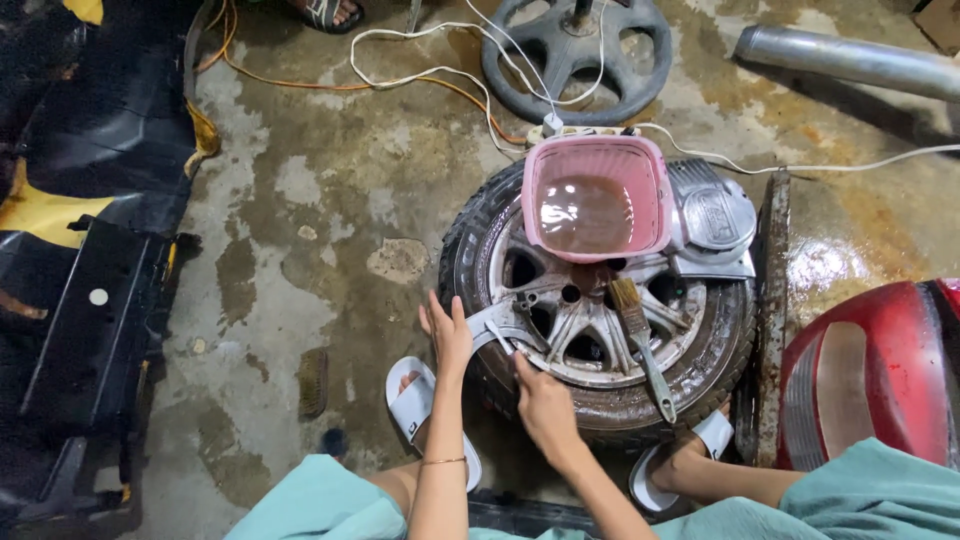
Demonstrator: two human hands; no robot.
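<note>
No packages, labels, signs or screens in view

You have one view only, from the camera on your head; it looks steeply down and slightly forward over your knees; your forearms enter from the bottom edge, so your left hand (447,335) and right hand (541,405) sit low in the middle of the picture; the wheel (600,310) lying flat before you fills the centre at close range; the far floor (330,180) runs up to the top edge, where a steering wheel (575,55) is cut off; no second view shares the scene.
</note>
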